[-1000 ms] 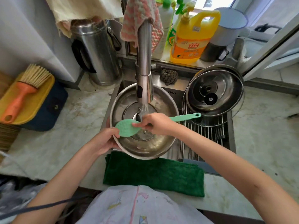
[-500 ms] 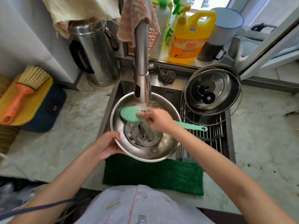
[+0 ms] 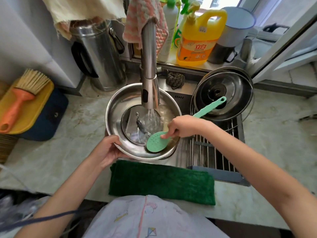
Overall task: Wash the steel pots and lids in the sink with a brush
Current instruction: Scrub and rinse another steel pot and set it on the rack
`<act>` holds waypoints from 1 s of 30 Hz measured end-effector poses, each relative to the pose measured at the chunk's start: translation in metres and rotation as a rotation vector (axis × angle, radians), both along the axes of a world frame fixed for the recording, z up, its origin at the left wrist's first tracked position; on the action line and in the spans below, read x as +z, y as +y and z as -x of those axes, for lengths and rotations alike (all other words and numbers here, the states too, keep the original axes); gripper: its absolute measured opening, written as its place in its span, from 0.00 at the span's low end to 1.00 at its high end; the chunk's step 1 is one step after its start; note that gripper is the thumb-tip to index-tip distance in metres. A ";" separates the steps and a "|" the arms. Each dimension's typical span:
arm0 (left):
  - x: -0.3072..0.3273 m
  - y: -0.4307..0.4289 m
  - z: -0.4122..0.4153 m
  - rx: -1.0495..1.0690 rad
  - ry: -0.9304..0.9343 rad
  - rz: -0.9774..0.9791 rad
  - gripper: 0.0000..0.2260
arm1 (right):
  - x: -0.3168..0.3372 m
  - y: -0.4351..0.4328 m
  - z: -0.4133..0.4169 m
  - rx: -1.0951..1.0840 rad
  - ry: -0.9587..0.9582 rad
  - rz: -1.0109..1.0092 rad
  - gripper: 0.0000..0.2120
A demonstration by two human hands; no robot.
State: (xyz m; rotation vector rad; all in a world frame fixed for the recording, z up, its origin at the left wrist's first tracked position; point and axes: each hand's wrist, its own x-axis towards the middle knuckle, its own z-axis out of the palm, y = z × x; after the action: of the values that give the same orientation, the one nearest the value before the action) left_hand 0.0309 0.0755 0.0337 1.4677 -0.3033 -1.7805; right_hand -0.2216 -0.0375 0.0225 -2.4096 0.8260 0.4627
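Note:
A round steel pot (image 3: 116, 107) sits tilted in the sink under the tap (image 3: 149, 69), and water streams into it. My left hand (image 3: 107, 149) grips the pot's near-left rim. My right hand (image 3: 181, 127) holds a mint-green brush (image 3: 157, 142); its round head presses on the pot's near-right inner wall and its handle points up right. Two steel lids (image 3: 238, 86) lean against each other on the drying rack at the sink's right.
A green cloth (image 3: 161, 182) lies on the counter's front edge. A tall steel kettle (image 3: 97, 54), a yellow detergent jug (image 3: 199, 38), bottles and an enamel mug (image 3: 236, 26) stand behind the sink. An orange brush (image 3: 22, 97) on a yellow board lies at left.
The brush head has swept from the pot's far-left inner wall round to its near-right wall, and the handle has swung up right. My left hand keeps hold of the rim.

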 end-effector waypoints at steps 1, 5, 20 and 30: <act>0.002 0.000 0.000 -0.009 0.007 0.007 0.12 | 0.003 -0.003 0.002 0.003 0.027 0.025 0.12; 0.002 -0.006 0.001 -0.027 -0.007 0.008 0.13 | -0.001 0.016 -0.029 -0.016 -0.185 0.071 0.12; -0.024 0.002 -0.005 0.119 -0.076 0.127 0.36 | 0.013 0.010 -0.020 -0.538 0.260 0.427 0.16; -0.027 -0.007 0.006 0.076 -0.024 0.149 0.20 | 0.002 0.042 -0.064 -0.448 -0.203 -0.263 0.14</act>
State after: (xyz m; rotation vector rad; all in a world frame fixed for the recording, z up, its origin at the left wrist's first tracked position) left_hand 0.0247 0.0683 0.0071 1.3783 -0.3793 -1.6449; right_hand -0.1580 0.0047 0.0248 -1.9183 1.0978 0.1370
